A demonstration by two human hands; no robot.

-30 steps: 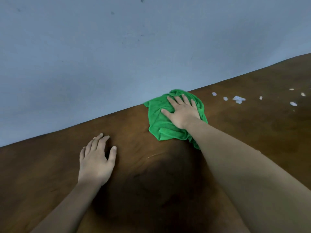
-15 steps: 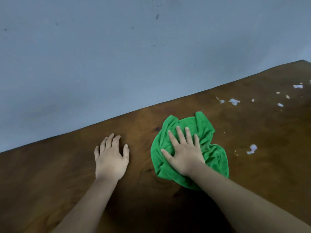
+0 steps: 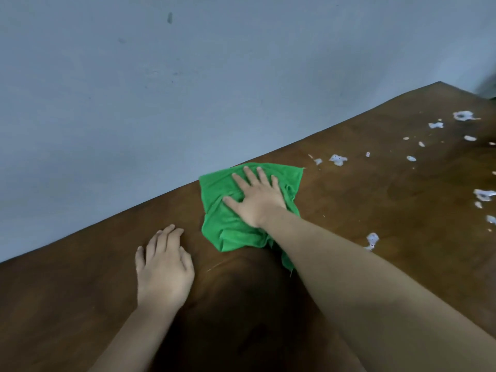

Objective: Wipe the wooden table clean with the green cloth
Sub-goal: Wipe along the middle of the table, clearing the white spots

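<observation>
Lying flat under the spread right hand (image 3: 257, 201): green cloth (image 3: 228, 229).

the cloth (image 3: 230, 210) is bright, plain green. the table (image 3: 375, 200) is dark brown wood with faint grain and darker patches. the scraps (image 3: 337, 159) scattered on it are white. the wall (image 3: 188, 89) is pale grey-blue with small dark marks.

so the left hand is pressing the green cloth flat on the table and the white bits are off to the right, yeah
Not quite. In the head view the right hand presses the green cloth flat on the wooden table; the left hand rests bare on the wood beside it. The white bits do lie off to the right.
</observation>
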